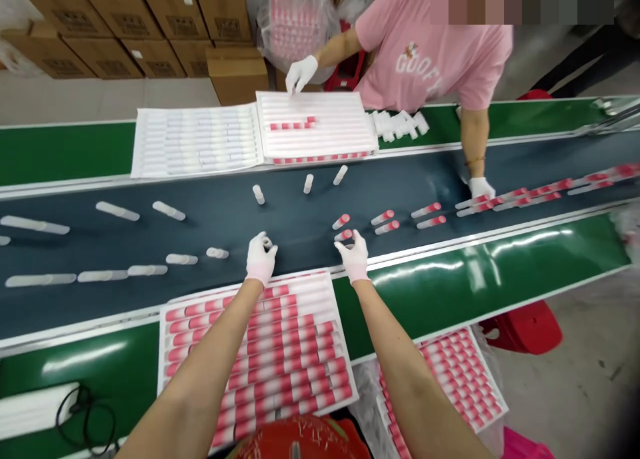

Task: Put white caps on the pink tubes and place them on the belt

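My left hand [261, 259], in a white glove, is over the belt's near side. Its fingers are curled, with a gap between thumb and forefinger and nothing visible in it. My right hand [354, 256], also gloved, has thumb and forefinger apart beside a red-and-white tube [343, 235] on the belt; whether they touch it I cannot tell. A second red-and-white tube [341, 222] lies just beyond. Below my hands, a white tray [320, 292] carries rows of red-and-white tubes, partly hidden by my left forearm.
A dark conveyor belt [295, 222] runs crosswise, bearing white tubes [117, 211] at left and red-ended tubes [426, 210] at right. Opposite, a co-worker's gloved hand [301, 74] is over a white tray [320, 106]; their other hand [481, 188] touches tubes. Cartons [125, 16] stand behind.
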The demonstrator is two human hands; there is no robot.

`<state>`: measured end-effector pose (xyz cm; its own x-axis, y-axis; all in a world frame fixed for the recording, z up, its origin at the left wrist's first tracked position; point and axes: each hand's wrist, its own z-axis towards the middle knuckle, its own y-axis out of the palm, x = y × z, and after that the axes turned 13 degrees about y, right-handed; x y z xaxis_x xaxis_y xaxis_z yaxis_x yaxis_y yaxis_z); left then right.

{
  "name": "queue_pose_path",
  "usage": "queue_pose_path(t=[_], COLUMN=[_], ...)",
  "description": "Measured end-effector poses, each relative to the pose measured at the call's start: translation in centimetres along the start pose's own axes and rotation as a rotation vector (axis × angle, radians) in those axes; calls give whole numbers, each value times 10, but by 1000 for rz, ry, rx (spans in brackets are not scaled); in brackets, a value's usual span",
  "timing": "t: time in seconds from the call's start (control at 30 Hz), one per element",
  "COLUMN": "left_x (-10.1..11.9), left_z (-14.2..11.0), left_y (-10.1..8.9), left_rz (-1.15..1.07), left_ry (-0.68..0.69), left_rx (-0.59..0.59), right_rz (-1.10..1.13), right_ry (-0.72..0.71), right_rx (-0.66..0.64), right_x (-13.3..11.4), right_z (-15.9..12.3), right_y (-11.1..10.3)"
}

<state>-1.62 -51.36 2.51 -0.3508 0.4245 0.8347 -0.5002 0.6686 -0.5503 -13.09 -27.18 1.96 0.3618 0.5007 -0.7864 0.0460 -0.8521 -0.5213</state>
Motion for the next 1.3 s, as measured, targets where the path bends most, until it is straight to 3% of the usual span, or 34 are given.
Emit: queue_pose_path(t=[0.1,0.23,0.37,0.5,0.6,0.67,0.83,1.03,1.17,1.3], left_x=[-4,0,19,48,69,81,111,133,132,125], left_z=[5,-12,-59,-108,-129,-134,-130,-115,-116,-124], left_y=[0,-20,-57,-87,-93,-93,-97,-105,-93,-76], left_rz=[-31,-92,-331,-500,-496,-386,-198,-125,-6,-61], left_ry=[2,-4,75,35,-91,-131,-35,-178,-41,137], left_rx=[-78,-97,-130,-303,-462,-529,-591,-842,-700,-491], right_rz=[-189,-652,-781,-565,-171,92,272,290,328,243], right_ry=[-135,-511,-526,-356,-160,-85,-124,-219,-144,-208], right_rx=[-62,-394,-473,-488,-447,-507,-774,-947,-920,-677], right_x=[20,53,76,61,19,-17,-86,-107,-112,-116], right_z=[-49,-141,-193,-192,-181,-177,-173,-166,-174,-197], right_y=[-22,-57,-71,-65,-59,-57,-60,-76,-77,-65])
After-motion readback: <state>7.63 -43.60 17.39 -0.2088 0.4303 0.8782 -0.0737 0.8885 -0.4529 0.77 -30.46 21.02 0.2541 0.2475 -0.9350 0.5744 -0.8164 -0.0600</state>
